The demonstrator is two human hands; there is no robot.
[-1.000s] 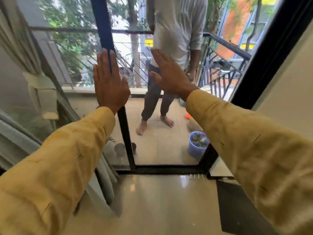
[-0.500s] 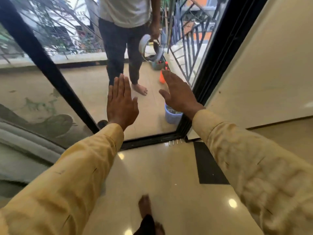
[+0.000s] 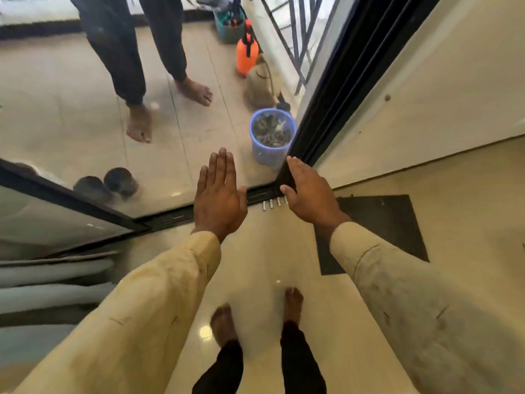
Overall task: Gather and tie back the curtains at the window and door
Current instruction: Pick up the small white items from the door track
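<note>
My left hand [image 3: 218, 194] and my right hand [image 3: 309, 191] are stretched out flat in front of me, fingers straight, holding nothing. They hover over the black bottom track [image 3: 170, 217] of the glass sliding door [image 3: 85, 115]. Pale grey curtain folds [image 3: 51, 282] lie bunched along the floor at the lower left, apart from both hands. Both arms wear yellow sleeves. My bare feet stand on the glossy floor below.
Beyond the glass a barefoot person [image 3: 136, 81] stands on the balcony. A blue bucket [image 3: 271, 137], an orange sprayer [image 3: 247, 55] and two dark pots [image 3: 106, 184] sit out there. A cream wall [image 3: 426, 95] rises at right; a dark floor tile [image 3: 377, 231] lies beneath my right arm.
The view has tipped down from the door glass to the floor. Both flat hands have dropped from glass height to the bottom track, and my feet have come into sight.
</note>
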